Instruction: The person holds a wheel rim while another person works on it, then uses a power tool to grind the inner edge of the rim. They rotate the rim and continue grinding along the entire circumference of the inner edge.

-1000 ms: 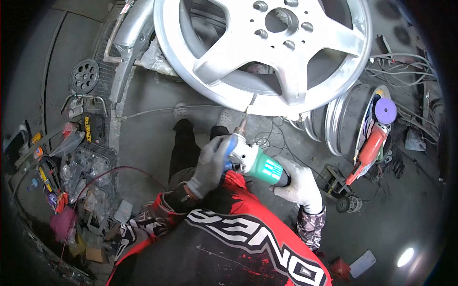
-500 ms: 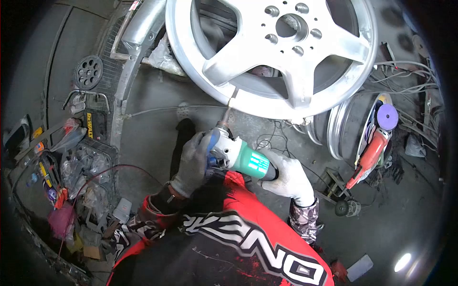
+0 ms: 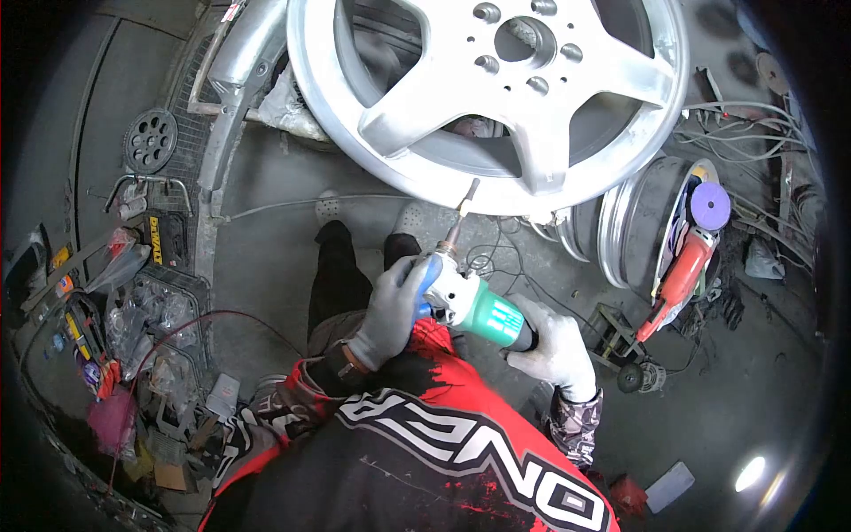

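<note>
My left hand [image 3: 387,310], in a grey work glove, is closed around the silver head and blue side handle of a green grinder [image 3: 494,317]. At the other end, my right hand [image 3: 558,353], in a white glove, wraps the dark rear part of the body. A narrow shaft with a slim tip [image 3: 468,197] points up from the grinder's head and overlaps the lower rim of a silver alloy wheel [image 3: 417,176]. The wheel has broad spokes and bolt holes round its hub; its top runs out of view.
To the right are another wheel rim [image 3: 620,239] and a red power tool [image 3: 678,275] with a purple disc [image 3: 710,207]. Cables [image 3: 753,115] tangle at the upper right. A wire crate [image 3: 168,293] with plastic bags stands left, near a thin red hose [image 3: 191,321].
The grinder and both hands have moved slightly right, its tip shifting right along the lower rim. The view has shifted a little, and more of the legs and shoes now shows.
</note>
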The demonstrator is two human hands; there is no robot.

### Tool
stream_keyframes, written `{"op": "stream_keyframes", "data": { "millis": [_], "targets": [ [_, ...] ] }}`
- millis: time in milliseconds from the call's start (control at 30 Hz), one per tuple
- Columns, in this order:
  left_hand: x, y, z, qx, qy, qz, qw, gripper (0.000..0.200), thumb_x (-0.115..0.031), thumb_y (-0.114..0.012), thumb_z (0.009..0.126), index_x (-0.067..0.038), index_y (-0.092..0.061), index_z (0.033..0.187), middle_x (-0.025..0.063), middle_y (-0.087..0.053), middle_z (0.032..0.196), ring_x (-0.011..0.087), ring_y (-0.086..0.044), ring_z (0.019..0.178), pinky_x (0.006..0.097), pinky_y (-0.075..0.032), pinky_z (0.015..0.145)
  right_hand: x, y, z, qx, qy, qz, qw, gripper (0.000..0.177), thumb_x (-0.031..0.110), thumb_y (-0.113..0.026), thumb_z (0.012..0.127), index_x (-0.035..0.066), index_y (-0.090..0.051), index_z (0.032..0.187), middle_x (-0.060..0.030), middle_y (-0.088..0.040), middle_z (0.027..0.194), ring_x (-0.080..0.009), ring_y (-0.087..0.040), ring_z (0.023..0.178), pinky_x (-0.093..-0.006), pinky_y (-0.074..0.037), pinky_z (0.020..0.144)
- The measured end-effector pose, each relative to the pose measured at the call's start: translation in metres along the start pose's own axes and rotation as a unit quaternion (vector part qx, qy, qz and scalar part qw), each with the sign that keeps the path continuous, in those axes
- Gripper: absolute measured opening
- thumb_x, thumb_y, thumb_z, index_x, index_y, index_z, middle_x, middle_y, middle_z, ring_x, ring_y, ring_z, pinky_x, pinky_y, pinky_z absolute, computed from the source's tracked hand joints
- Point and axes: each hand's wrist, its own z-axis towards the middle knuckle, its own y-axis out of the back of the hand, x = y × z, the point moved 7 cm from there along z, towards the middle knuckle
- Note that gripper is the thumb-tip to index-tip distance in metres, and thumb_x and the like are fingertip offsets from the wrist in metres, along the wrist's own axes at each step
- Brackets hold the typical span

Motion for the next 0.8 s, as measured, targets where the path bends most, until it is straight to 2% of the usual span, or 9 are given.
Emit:
{"op": "stream_keyframes", "data": {
  "millis": [33, 100, 200, 267, 500, 600, 700, 733, 800],
  "targets": [
    [0.0, 0.008, -0.002, -0.001, 0.0, 0.001, 1.0, 0.045, -0.014, -0.068, 0.103, 0.006, -0.058, 0.142, 0.0228, -0.066, 0.124, 0.0324, -0.07, 0.106, 0.0377, -0.059, 0.091, 0.004, -0.003, 0.004, 0.0, 0.001, 0.001, 1.0, 0.079, 0.022, -0.087, 0.067, 0.012, -0.063, 0.141, -0.0218, -0.074, 0.117, -0.0421, -0.073, 0.105, -0.049, -0.061, 0.088],
    [-0.039, 0.016, -0.023, 0.012, -0.283, 0.326, 0.902, 0.063, -0.037, -0.069, 0.104, 0.005, -0.052, 0.148, 0.0256, -0.065, 0.13, 0.0381, -0.069, 0.113, 0.0433, -0.058, 0.095, 0.017, -0.008, 0.016, -0.001, 0.023, -0.001, 1.0, 0.077, 0.023, -0.086, 0.068, 0.013, -0.062, 0.141, -0.0215, -0.074, 0.116, -0.042, -0.073, 0.105, -0.0496, -0.061, 0.088],
    [-0.07, 0.027, -0.045, 0.01, -0.42, 0.502, 0.756, 0.09, -0.057, -0.075, 0.096, 0.005, -0.045, 0.154, 0.0292, -0.062, 0.14, 0.0452, -0.065, 0.122, 0.0515, -0.054, 0.102, 0.035, -0.016, 0.033, -0.011, 0.057, -0.003, 0.998, 0.076, 0.023, -0.085, 0.07, 0.014, -0.061, 0.142, -0.0211, -0.074, 0.115, -0.042, -0.073, 0.105, -0.0499, -0.061, 0.086],
    [-0.069, 0.045, -0.047, -0.019, -0.395, 0.561, 0.728, 0.107, -0.066, -0.081, 0.086, 0.006, -0.043, 0.155, 0.0301, -0.059, 0.145, 0.048, -0.062, 0.127, 0.056, -0.05, 0.108, 0.046, -0.02, 0.044, -0.012, 0.078, -0.001, 0.997, 0.075, 0.023, -0.083, 0.071, 0.015, -0.06, 0.142, -0.0207, -0.074, 0.113, -0.0423, -0.073, 0.103, -0.0499, -0.061, 0.084],
    [-0.074, 0.039, -0.05, 0.02, -0.385, 0.49, 0.782, 0.105, -0.061, -0.085, 0.084, 0.005, -0.044, 0.155, 0.0305, -0.06, 0.142, 0.0481, -0.064, 0.124, 0.0548, -0.052, 0.106, 0.04, -0.021, 0.041, -0.036, 0.099, 0.02, 0.994, 0.077, 0.024, -0.084, 0.071, 0.015, -0.06, 0.143, -0.0202, -0.074, 0.111, -0.0417, -0.074, 0.1, -0.0497, -0.061, 0.083],
    [-0.057, 0.015, -0.043, 0.029, -0.433, 0.457, 0.776, 0.084, -0.039, -0.085, 0.09, 0.005, -0.049, 0.152, 0.0293, -0.063, 0.136, 0.0472, -0.067, 0.117, 0.052, -0.054, 0.103, 0.024, -0.012, 0.022, -0.022, 0.061, -0.007, 0.998, 0.077, 0.024, -0.084, 0.07, 0.016, -0.061, 0.143, -0.0205, -0.074, 0.11, -0.0414, -0.074, 0.1, -0.0492, -0.061, 0.083],
    [-0.036, -0.005, -0.03, 0.042, -0.331, 0.34, 0.879, 0.064, 0.002, -0.075, 0.085, 0.008, -0.054, 0.145, 0.0281, -0.065, 0.131, 0.0447, -0.069, 0.114, 0.046, -0.057, 0.099, 0.004, -0.004, -0.001, -0.016, 0.021, -0.027, 0.999, 0.078, 0.023, -0.084, 0.069, 0.016, -0.061, 0.143, -0.0207, -0.074, 0.11, -0.0412, -0.074, 0.1, -0.0488, -0.061, 0.084],
    [-0.036, -0.016, -0.03, 0.044, -0.332, 0.338, 0.879, 0.064, 0.002, -0.075, 0.085, 0.008, -0.054, 0.145, 0.0281, -0.065, 0.131, 0.0447, -0.069, 0.114, 0.046, -0.057, 0.099, -0.001, -0.001, -0.005, -0.019, 0.01, -0.032, 0.999, 0.079, 0.023, -0.084, 0.069, 0.016, -0.061, 0.143, -0.0207, -0.074, 0.11, -0.0412, -0.074, 0.1, -0.0486, -0.061, 0.085],
    [-0.018, -0.016, -0.02, 0.029, -0.091, 0.099, 0.99, 0.067, 0.001, -0.076, 0.084, 0.009, -0.053, 0.146, 0.028, -0.065, 0.131, 0.0442, -0.068, 0.116, 0.0466, -0.057, 0.098, -0.003, 0.001, -0.007, -0.02, 0.01, -0.035, 0.999, 0.079, 0.023, -0.084, 0.068, 0.015, -0.061, 0.143, -0.0205, -0.074, 0.11, -0.0411, -0.074, 0.1, -0.0486, -0.061, 0.085]
  ]
}}
